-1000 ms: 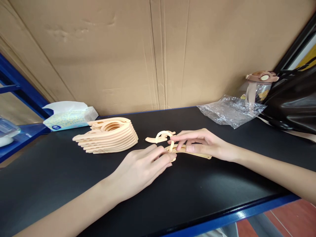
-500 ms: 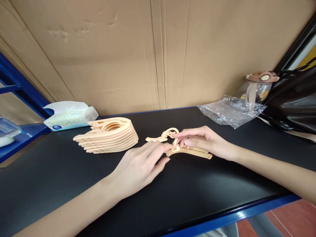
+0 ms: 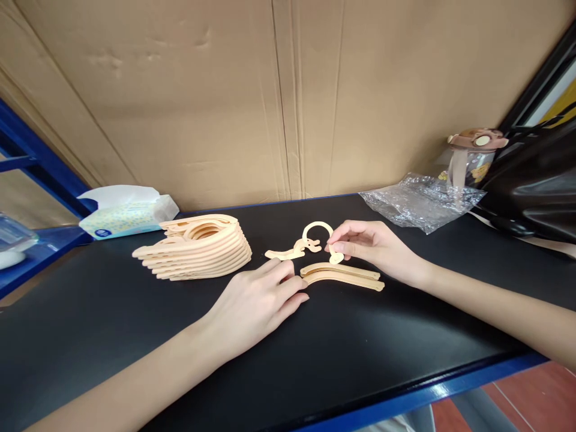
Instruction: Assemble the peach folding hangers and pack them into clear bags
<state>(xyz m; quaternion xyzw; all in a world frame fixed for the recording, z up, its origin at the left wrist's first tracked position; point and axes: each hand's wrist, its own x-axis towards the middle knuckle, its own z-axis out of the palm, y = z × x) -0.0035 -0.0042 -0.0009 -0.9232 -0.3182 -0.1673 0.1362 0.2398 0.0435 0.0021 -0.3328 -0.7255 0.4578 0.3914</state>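
My right hand (image 3: 371, 246) is closed, thumb and fingers pinching a cream plastic hanger hook (image 3: 318, 224) raised at a tilt above the table. The hook's rounded base (image 3: 336, 258) shows below the fingertips. My left hand (image 3: 263, 297) rests palm down with its fingers loosely bent and apart. Its index fingertip touches the left end of two long curved hanger arms (image 3: 344, 277) lying side by side. Behind the left fingers lie small loose cream hanger parts (image 3: 284, 254), partly overlapping in view with the hook.
A stack of cream folded hangers (image 3: 202, 255) stands left of my hands. Farther left is a tissue pack (image 3: 126, 213). Crumpled clear plastic (image 3: 418, 204) and a drinking bottle (image 3: 477, 159) are at the back right, beside a black bag (image 3: 535, 186). Cardboard (image 3: 216, 108) lines the back.
My right hand has lifted the hook up and away from the hanger arms, slightly to the back. The arms are now uncovered. My left hand has hardly moved.
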